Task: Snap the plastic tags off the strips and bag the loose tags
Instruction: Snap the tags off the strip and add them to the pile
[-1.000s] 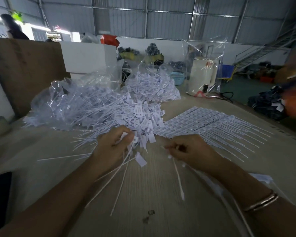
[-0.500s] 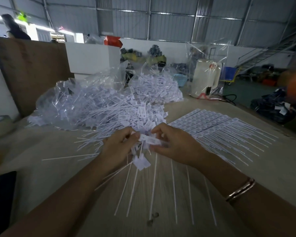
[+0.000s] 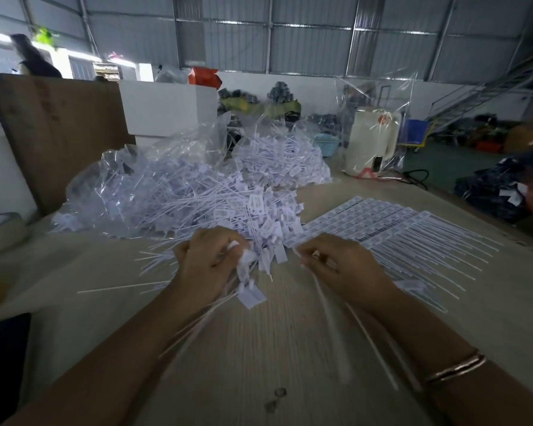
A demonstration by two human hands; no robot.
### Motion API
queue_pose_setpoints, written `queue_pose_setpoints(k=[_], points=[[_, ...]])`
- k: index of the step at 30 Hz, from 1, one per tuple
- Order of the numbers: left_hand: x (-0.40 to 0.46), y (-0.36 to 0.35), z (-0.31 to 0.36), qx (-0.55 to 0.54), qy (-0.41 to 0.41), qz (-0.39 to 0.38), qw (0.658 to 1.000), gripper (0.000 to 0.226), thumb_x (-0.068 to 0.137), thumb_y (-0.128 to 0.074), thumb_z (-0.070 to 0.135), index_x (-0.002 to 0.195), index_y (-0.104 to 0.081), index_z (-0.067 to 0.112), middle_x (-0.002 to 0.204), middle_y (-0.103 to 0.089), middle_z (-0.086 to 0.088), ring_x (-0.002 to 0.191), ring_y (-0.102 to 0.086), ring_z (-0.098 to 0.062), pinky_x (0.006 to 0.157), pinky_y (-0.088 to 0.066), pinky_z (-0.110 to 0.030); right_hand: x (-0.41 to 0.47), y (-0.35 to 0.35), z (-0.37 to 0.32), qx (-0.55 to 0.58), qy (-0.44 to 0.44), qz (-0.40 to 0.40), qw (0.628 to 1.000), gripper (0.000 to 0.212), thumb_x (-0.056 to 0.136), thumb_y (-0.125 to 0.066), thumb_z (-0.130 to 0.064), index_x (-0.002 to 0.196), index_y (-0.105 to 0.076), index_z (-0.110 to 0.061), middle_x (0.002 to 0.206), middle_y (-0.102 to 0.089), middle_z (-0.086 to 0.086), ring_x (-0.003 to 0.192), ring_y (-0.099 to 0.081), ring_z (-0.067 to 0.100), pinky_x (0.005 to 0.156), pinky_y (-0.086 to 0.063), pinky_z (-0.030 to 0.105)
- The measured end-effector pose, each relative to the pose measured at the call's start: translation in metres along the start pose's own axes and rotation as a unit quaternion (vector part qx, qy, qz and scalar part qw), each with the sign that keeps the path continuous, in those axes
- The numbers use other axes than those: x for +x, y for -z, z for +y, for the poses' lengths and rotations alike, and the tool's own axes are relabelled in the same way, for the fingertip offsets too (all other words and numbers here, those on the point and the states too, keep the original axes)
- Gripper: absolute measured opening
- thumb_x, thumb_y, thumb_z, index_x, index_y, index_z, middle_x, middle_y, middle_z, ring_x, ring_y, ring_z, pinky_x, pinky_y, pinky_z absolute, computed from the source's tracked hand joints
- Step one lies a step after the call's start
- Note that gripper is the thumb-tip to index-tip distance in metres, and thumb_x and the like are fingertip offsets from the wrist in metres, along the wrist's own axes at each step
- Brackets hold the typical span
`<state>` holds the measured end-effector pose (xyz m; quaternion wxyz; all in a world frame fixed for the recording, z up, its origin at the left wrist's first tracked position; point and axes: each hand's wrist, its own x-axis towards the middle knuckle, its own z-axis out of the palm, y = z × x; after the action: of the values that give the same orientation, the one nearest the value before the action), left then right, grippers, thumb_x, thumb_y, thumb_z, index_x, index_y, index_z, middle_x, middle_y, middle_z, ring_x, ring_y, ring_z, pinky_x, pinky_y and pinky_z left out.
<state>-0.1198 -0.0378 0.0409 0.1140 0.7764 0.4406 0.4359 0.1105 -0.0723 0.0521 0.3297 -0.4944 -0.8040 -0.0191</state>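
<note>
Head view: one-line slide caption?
Left hand grips a bunch of loose tags; right hand pinches thin tails beside uncut strips.

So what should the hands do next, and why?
Probably drop the left hand's bunch of loose tags onto the pile, since it looks full. The right hand pinches only thin stems, and unbroken strips wait beside it.

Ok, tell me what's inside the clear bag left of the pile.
The clear plastic bag holds loose white tags with thin tails, heaped and tangled. Its bottom and anything beneath the heap are covered.
</note>
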Motion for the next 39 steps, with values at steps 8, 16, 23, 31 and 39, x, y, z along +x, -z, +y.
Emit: queue_pose_setpoints(k=[8, 16, 23, 31, 39], points=[[-0.004, -0.021, 0.024, -0.007, -0.024, -0.057, 0.998, 0.035, 0.087, -0.040, 0.049, 0.067, -0.061, 0.028, 0.073, -0.055, 0.017, 0.083, -0.050, -0.007, 0.081, -0.028, -0.024, 0.010, -0.018, -0.030, -0.009, 0.071, 0.037, 0.997, 0.022, 0.080, -0.069, -0.024, 0.100, -0.066, -0.014, 0.086, -0.067, -0.001, 0.079, -0.061, 0.018, 0.072, -0.043, 0.034], [0.000, -0.024, 0.009, -0.035, 0.002, -0.050, 0.998, 0.023, 0.092, -0.057, 0.016, 0.071, -0.066, 0.014, 0.060, -0.054, 0.013, 0.068, -0.050, -0.005, 0.069, -0.032, -0.026, 0.000, -0.010, -0.011, -0.056, 0.033, -0.026, 0.998, 0.029, 0.086, -0.062, -0.040, 0.106, -0.064, -0.020, 0.096, -0.066, -0.003, 0.082, -0.061, 0.017, 0.069, -0.041, 0.029], [0.003, -0.004, -0.005, -0.019, -0.046, -0.029, 0.998, 0.037, 0.082, -0.038, 0.045, 0.081, -0.064, 0.019, 0.080, -0.061, 0.009, 0.086, -0.056, -0.020, 0.083, -0.040, -0.054, 0.002, 0.003, 0.006, -0.002, -0.027, -0.007, 1.000, 0.023, 0.094, -0.052, -0.029, 0.093, -0.070, -0.016, 0.083, -0.067, -0.005, 0.073, -0.060, 0.012, 0.065, -0.043, 0.026], [0.000, -0.019, 0.013, 0.094, -0.016, -0.038, 0.995, 0.052, 0.080, -0.026, 0.061, 0.089, -0.066, 0.029, 0.099, -0.059, 0.013, 0.105, -0.050, -0.017, 0.095, -0.031, -0.044, 0.006, -0.015, -0.020, -0.031, 0.038, 0.018, 0.999, 0.031, 0.079, -0.072, -0.032, 0.105, -0.063, -0.017, 0.089, -0.064, -0.006, 0.077, -0.055, 0.006, 0.064, -0.033, 0.022], [0.003, -0.024, 0.006, -0.057, 0.012, -0.056, 0.997, 0.023, 0.092, -0.056, 0.029, 0.072, -0.065, 0.020, 0.070, -0.063, 0.009, 0.081, -0.056, -0.024, 0.085, -0.040, -0.054, 0.000, -0.005, -0.006, -0.026, 0.017, -0.038, 0.999, 0.030, 0.082, -0.066, -0.036, 0.106, -0.061, -0.019, 0.099, -0.066, -0.004, 0.084, -0.061, 0.015, 0.069, -0.044, 0.029]])
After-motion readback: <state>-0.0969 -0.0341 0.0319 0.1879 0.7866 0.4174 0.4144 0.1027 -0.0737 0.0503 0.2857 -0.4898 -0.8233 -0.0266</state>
